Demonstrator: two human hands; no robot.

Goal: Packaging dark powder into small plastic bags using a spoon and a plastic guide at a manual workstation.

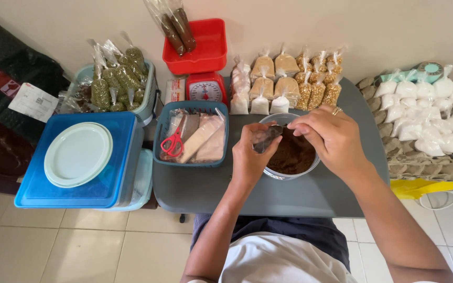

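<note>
A small clear plastic bag is pinched open by both hands' fingers over the round tub of brown powder (best kept low, so little is spilled).

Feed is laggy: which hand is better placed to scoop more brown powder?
Left. The left hand holds a small metal scoop over the round clear tub of brown powder; the right hand pinches something small.
</note>
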